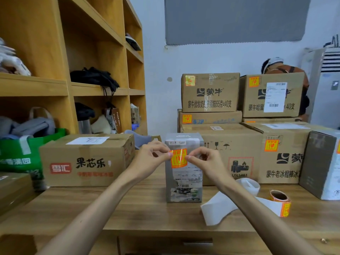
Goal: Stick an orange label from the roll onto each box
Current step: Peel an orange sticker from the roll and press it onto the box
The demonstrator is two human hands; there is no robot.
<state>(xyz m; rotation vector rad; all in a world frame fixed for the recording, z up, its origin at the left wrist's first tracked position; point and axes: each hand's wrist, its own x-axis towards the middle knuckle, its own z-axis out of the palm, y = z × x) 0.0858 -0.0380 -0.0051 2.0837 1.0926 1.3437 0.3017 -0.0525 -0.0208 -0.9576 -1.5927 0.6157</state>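
Both grips pinch one orange label (179, 159). The left grip (152, 153) holds the label's left edge between thumb and finger. The right grip (204, 160) holds the right edge the same way. The other fingers are curled in.

The label is up against the front of a tall grey box (184, 183), near the top, just above a white paper with small print. I cannot tell if it is stuck down all the way. The grey box stands upright in the middle of the bench (128, 205).

Near the right edge of the bench, the roll of labels (279, 197) lies on its side, with an orange label showing at its loose end. A white paper strip (219, 207) runs from the roll toward the grey box and lies bent on the bench.

At the back left of the bench sits a brown box (86, 161) with red and black writing. Along the back edge, behind the grey box, is a pile of brown boxes (220, 144). One big box (283, 162) in the pile has an orange label on its front, and so do some of the boxes higher up. A dark box (320, 166) stands by the right edge.

A green bag (16, 153) sits left of the brown box, under a wooden shelf (55, 52). A person (276, 67) is partly hidden behind the pile.
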